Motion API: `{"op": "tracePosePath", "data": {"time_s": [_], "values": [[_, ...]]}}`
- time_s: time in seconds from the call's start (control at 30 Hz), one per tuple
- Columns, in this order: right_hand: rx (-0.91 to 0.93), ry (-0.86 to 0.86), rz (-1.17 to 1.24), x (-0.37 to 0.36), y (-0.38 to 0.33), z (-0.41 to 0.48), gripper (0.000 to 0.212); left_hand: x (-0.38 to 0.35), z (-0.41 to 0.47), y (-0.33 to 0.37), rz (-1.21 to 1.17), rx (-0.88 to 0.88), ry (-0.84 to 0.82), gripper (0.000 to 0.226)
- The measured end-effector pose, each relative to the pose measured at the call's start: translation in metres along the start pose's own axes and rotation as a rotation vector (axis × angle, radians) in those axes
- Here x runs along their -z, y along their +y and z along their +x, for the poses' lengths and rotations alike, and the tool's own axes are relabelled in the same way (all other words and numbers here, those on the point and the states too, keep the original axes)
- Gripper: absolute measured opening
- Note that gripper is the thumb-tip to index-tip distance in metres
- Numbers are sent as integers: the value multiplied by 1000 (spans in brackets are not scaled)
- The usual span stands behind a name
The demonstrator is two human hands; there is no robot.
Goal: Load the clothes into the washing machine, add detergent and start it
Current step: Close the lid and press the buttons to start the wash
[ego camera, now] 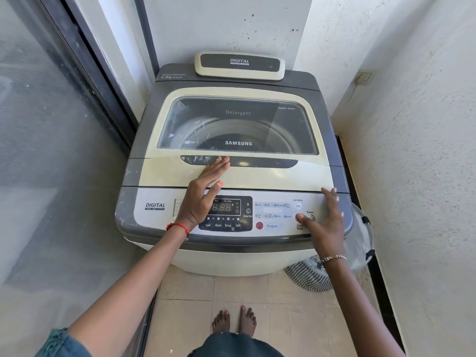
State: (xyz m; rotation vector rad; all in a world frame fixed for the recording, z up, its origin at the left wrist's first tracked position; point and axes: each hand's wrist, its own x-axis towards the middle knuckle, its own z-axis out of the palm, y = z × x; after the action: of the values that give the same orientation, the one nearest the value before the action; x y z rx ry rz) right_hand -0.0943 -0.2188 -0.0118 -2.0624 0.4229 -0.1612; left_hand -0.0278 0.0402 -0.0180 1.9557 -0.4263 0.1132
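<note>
Pressing start, apparently last step. Head view: right hand (325, 229) spread, gripping nothing, thumb on Start/Pause button (298, 216) at right end of control panel (154, 216). Left hand (203, 194) flat, fingers straight, on closed lid (270, 176) behind panel. Drum (231, 130) under glass: dark mass, clothes unconfirmed. Mesh laundry basket (360, 240) right of panel; contents unclear. Next: firm press, check display (222, 207).

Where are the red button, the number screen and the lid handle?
red button (259, 225): head view, its round middle.
number screen (222, 207): head view, the digits.
lid handle (262, 163): head view, its bare right half.
</note>
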Motion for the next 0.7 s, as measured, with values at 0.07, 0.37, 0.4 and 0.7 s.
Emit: {"op": "tracePosePath", "data": {"time_s": [0.07, 0.37, 0.4, 0.7], "values": [[-13, -24, 11, 2, 1, 4, 85, 0, 0, 0, -7, 2, 7, 46], [-44, -52, 15, 5, 5, 6, 93, 0, -1, 0, -18, 9, 15, 50], [-48, -56, 10, 5, 6, 7, 93, 0, -1, 0, -16, 7, 16, 49], [-38, -113, -20, 8, 7, 9, 95, -1, -2, 1, 56, -21, 30, 50]]}}
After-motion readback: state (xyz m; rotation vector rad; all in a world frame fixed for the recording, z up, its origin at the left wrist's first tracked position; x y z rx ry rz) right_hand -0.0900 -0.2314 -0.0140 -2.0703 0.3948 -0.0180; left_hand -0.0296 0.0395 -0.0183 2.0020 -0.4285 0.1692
